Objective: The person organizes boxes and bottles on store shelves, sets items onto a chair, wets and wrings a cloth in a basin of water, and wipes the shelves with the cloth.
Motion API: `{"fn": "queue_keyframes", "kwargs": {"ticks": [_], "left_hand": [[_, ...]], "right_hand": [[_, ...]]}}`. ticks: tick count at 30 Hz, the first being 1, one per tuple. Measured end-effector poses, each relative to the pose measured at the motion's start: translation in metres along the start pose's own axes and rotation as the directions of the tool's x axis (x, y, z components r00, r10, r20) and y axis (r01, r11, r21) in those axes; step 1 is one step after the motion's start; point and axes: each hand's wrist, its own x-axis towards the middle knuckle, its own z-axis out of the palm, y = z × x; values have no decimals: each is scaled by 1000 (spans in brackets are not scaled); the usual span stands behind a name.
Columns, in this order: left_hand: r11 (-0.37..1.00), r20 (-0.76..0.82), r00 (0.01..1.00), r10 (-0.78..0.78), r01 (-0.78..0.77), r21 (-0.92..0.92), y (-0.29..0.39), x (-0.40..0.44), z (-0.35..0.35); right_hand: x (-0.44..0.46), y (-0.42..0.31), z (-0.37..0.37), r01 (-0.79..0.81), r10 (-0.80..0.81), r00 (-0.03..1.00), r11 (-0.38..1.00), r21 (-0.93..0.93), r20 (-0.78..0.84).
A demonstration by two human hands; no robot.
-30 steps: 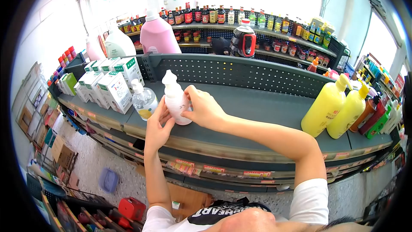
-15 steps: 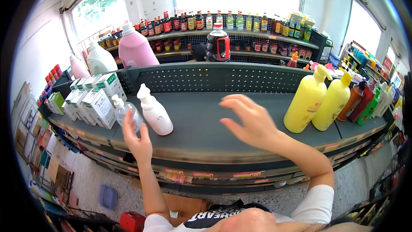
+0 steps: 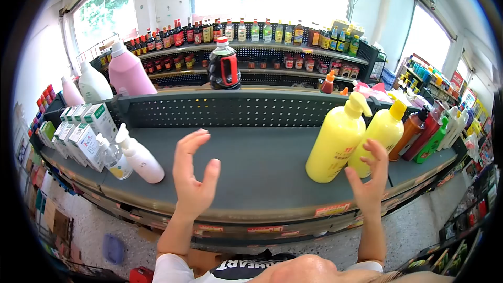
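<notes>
My left hand (image 3: 195,178) hovers over the front of the grey shelf (image 3: 246,152), fingers curved apart around nothing. To its left stand a white pump bottle (image 3: 142,157) and a clear pump bottle (image 3: 115,160), side by side. My right hand (image 3: 371,178) is raised with spread, bent fingers in front of a yellow bottle (image 3: 378,136), hiding part of it. Whether the fingertips touch that bottle I cannot tell. Just left of it is a large yellow pump bottle (image 3: 335,144), upright on the shelf.
White-and-green boxes (image 3: 84,141) are stacked at the left. Brown, red and green bottles (image 3: 433,140) line the right. A perforated back panel (image 3: 220,111) closes the shelf, with a dark jug with a red handle (image 3: 225,68) behind it. A blue basin (image 3: 112,249) sits on the floor.
My right hand has moved right, from over the middle of the shelf to the yellow bottles. My left hand has come away from the clear pump bottle towards the middle. The view has shifted right.
</notes>
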Motion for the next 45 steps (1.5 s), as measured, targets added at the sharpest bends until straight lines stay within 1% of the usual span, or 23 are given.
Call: {"fn": "queue_keyframes", "kwargs": {"ticks": [3,4,7,8,11,12,15,16,19,20,23,26,29,32,35,38,44,45], "left_hand": [[1000,193,981,-17,12,27,17,10,29],[999,251,968,-17,10,31,22,12,37],[996,372,925,-83,90,-2,35,19,60],[993,445,890,-99,114,-7,37,22,63],[968,594,781,-193,250,-14,47,30,77],[978,663,731,-163,207,12,45,32,81],[972,748,654,-116,229,-49,48,36,96],[970,801,591,-98,237,-57,46,36,100],[951,861,505,-58,291,-106,48,35,110],[933,885,465,-32,331,-141,44,33,113],[935,896,444,-2,319,-156,39,31,116],[921,915,404,-13,362,-147,40,34,114],[930,912,411,-13,341,-141,38,31,114],[934,924,383,-13,334,-125,35,31,115],[935,920,392,-7,329,-133,35,30,115],[932,927,373,-22,343,-116,37,30,115],[894,913,408,-14,414,-171,38,31,113],[897,908,419,-9,406,-178,38,29,113]], "right_hand": [[3,20,3,-145,123,981,979,146,148],[5,22,3,-184,154,968,973,141,198],[13,35,6,-263,179,931,933,246,319],[16,41,8,-300,183,912,908,291,368],[19,50,12,-342,189,886,883,322,423],[21,51,12,-354,178,878,866,353,443],[19,55,14,-389,172,868,820,420,466],[19,54,14,-404,185,861,814,417,474],[14,60,13,-438,213,836,815,379,506],[15,57,12,-443,226,833,820,363,505],[14,59,11,-437,219,828,828,350,516],[13,59,11,-423,222,831,848,320,510],[12,61,10,-417,232,828,864,283,510],[12,60,11,-401,221,839,869,291,497],[12,61,11,-403,216,837,865,300,503],[12,61,11,-388,203,846,869,308,493],[17,48,13,-400,204,860,837,373,467],[18,47,13,-412,217,859,831,374,463]]}}
